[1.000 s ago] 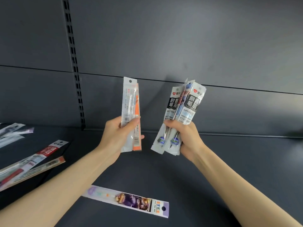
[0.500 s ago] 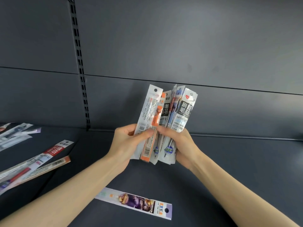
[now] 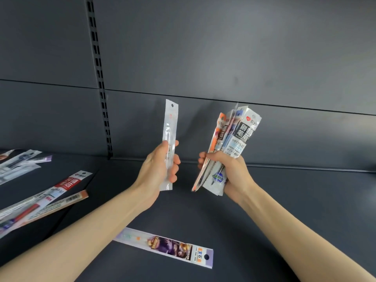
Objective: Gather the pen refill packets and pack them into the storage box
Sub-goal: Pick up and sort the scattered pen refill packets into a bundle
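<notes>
My left hand [image 3: 160, 167] holds one clear white refill packet [image 3: 169, 127] upright above the dark shelf. My right hand [image 3: 227, 171] grips a fanned bundle of several refill packets [image 3: 234, 137], black-labelled ones on the right and an orange one on the left edge. The two hands are apart, about a hand's width. A purple picture packet [image 3: 168, 247] lies flat on the shelf below my arms. More packets, red-labelled [image 3: 46, 196] and orange-edged [image 3: 67, 201], lie at the left. No storage box is in view.
The dark grey shelf [image 3: 284, 210] runs under both arms, backed by a grey wall panel with a slotted upright rail [image 3: 101, 98]. Further packets [image 3: 18, 161] lie at the far left edge.
The hands met and the orange packet passed from my left hand into the right-hand bundle. Then the hands drew apart; my left keeps only the clear white packet.
</notes>
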